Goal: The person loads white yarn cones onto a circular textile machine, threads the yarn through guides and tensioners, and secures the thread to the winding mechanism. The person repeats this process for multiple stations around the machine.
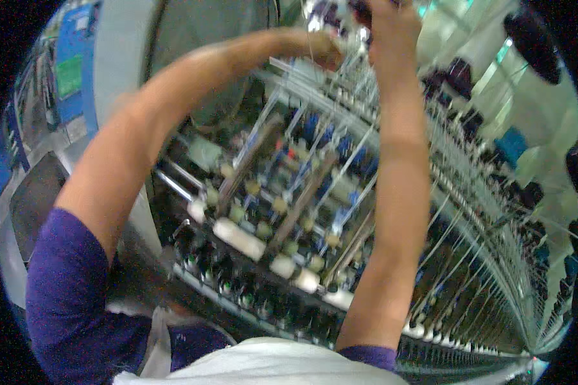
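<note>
Both my arms reach up and forward over a long spinning machine [289, 212] with rows of rollers, rods and threads. My left hand [324, 50] is near the top rail of the machine, beside thin pale rods; its fingers are smeared by motion. My right hand [392, 22] is higher, at the upper edge of the view. Dark purple bobbins [361, 11] show right beside it, but its fingers are partly cut off, so I cannot make out whether it grips one. White rollers [237, 237] lie along the machine's front below my arms.
A row of dark spindles [247, 298] runs along the machine's lower front. More dark bobbins [459, 76] hang at the upper right, with a blue piece [510, 146] among them. A grey machine housing [122, 70] stands at the left, beside a blue panel [77, 38].
</note>
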The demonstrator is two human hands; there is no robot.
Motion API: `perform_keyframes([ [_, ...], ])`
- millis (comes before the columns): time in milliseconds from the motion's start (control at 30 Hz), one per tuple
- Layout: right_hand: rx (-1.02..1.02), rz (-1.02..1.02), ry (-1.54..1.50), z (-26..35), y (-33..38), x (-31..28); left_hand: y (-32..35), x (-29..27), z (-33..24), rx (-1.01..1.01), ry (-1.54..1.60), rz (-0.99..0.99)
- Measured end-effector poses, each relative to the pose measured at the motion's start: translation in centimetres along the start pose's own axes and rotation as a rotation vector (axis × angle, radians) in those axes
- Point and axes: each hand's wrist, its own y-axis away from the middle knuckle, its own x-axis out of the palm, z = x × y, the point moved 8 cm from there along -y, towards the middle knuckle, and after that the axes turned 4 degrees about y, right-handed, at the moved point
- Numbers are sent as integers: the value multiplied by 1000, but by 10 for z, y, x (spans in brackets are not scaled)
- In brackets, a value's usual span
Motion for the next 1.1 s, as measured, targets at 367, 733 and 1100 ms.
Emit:
perform_keyframes([
  [367,229,-333,486,80,123,7,327,-83,-151,192,-144,-413],
  [733,-76,-35,-416,298,4,112,407,-213,-408,989,-759,-988],
  [1100,-344,-652,1208,343,35,108,241,-219,-516,590,-1154,-938],
])
